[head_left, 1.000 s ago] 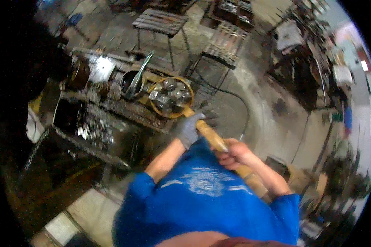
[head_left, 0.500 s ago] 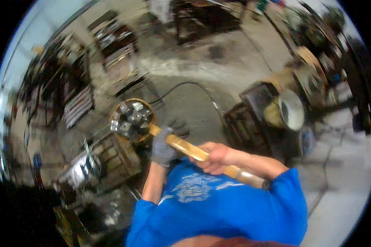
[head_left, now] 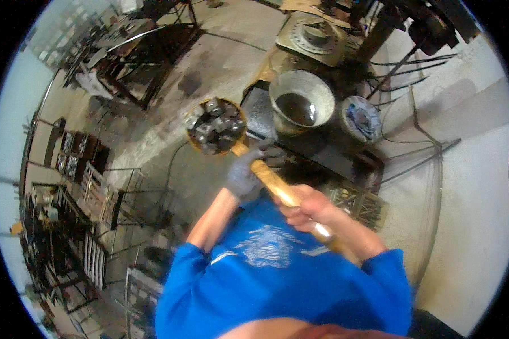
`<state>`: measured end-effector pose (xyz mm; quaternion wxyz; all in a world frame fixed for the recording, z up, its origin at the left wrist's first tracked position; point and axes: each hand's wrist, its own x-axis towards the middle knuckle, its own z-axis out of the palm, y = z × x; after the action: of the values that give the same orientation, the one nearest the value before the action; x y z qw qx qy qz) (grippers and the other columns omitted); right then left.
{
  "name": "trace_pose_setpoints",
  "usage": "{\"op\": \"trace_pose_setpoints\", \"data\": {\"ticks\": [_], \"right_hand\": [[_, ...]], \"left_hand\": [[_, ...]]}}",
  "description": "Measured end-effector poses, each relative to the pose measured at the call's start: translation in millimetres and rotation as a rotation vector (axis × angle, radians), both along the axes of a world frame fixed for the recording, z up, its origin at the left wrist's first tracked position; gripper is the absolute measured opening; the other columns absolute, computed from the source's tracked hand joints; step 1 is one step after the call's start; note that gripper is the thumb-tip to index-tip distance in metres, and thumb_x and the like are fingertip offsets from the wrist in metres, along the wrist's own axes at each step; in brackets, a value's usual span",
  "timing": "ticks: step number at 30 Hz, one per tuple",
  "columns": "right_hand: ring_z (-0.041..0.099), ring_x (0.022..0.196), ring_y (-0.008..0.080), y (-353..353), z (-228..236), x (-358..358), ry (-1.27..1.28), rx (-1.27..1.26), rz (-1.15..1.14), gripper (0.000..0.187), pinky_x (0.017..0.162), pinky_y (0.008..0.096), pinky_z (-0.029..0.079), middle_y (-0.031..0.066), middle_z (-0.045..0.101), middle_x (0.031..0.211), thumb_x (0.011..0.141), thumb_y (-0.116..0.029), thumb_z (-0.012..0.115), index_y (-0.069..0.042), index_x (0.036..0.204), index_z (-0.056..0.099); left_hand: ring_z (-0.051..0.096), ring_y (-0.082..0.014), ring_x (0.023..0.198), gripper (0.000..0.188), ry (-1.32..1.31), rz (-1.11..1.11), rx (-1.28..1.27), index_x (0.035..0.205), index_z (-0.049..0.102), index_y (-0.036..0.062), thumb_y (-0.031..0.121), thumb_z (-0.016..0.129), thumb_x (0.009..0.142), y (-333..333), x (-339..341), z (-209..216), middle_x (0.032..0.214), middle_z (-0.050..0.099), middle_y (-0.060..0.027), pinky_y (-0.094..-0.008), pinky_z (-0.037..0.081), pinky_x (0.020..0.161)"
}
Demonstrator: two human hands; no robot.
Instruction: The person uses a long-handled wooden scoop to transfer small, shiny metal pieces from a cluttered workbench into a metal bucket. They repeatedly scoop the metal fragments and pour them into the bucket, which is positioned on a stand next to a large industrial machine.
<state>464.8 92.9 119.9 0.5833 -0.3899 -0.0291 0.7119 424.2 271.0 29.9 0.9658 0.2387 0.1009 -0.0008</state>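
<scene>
I carry a scoop with a long yellowish handle (head_left: 277, 185) and a round yellow-rimmed bowl. Blocky silver-grey metal pieces (head_left: 218, 125) fill the bowl. My left hand (head_left: 244, 174), in a grey glove, is around the handle just below the bowl, with some dark fingertips sticking out past it. Farther down the handle, my bare right hand (head_left: 307, 204) is wrapped round it in front of my blue shirt. Just right of the bowl, apart from it, stands a pale bucket (head_left: 301, 104) with dark liquid-looking contents on a dark bench (head_left: 328, 152).
A machine with a round dial-like plate (head_left: 315, 38) stands behind the bucket. A blue-and-white round bundle (head_left: 361, 118) sits to its right, beside the pale wall (head_left: 469, 169). Metal racks (head_left: 93, 186) line the left, and a dark table frame (head_left: 147, 62) stands at the far left.
I have turned to the right with the scoop held in both hands. The bucket and bench are now much nearer to the scoop's bowl, and the racks have shifted left.
</scene>
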Motion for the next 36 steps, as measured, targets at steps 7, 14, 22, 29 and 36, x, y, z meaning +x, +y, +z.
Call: {"op": "trace_pose_setpoints", "data": {"ticks": [7,14,22,29,36], "right_hand": [[0.024,0.041,0.0048,3,-8,99,0.025,-0.046,-0.399,0.036,0.032,0.0190,0.018,-0.0015,0.033,0.058,0.058,-0.005,0.053,-0.006,0.093,0.045],[0.022,0.042,0.0046,29,-56,177,0.115,-0.043,-0.694,0.033,0.033,0.0184,0.019,-0.0036,0.031,0.059,0.062,-0.004,0.048,-0.007,0.094,0.048],[0.050,0.059,0.0141,40,-147,228,0.192,-0.046,-0.837,0.035,0.043,0.0205,0.039,0.0068,0.053,0.077,0.085,-0.025,0.045,0.000,0.109,0.047],[0.048,0.074,0.0205,44,-191,243,0.445,0.207,-0.772,0.033,0.059,0.0316,0.041,0.0105,0.049,0.090,0.088,-0.023,0.036,-0.001,0.110,0.046],[0.026,0.047,0.0068,59,-135,258,0.078,-0.617,-0.767,0.016,0.038,0.0224,0.019,-0.0032,0.032,0.058,0.087,-0.016,0.038,-0.005,0.094,0.048]], "left_hand": [[0.055,-0.0322,0.097,0.040,-0.087,-0.475,-0.131,0.119,0.042,-0.0002,0.016,0.047,0.083,6,176,-28,0.105,0.055,-0.0204,-0.0408,0.045,0.085],[0.056,-0.0167,0.094,0.036,-0.067,-0.744,0.351,0.109,0.053,-0.0009,0.026,0.052,0.086,55,264,-64,0.103,0.058,-0.0095,-0.0312,0.045,0.083],[0.056,-0.0161,0.084,0.041,-0.064,-0.258,1.389,0.107,0.055,-0.0008,0.031,0.055,0.082,245,392,-135,0.094,0.062,-0.0092,-0.0308,0.044,0.078],[0.054,-0.0119,0.074,0.043,-0.078,-0.574,1.286,0.107,0.056,0.0007,0.037,0.054,0.083,201,465,-141,0.084,0.061,-0.0057,-0.0287,0.045,0.068],[0.060,-0.0301,0.081,0.028,-0.272,-0.383,1.732,0.096,0.062,0.0068,0.023,0.058,0.073,173,470,-132,0.088,0.061,-0.0172,-0.0370,0.045,0.072]]}}
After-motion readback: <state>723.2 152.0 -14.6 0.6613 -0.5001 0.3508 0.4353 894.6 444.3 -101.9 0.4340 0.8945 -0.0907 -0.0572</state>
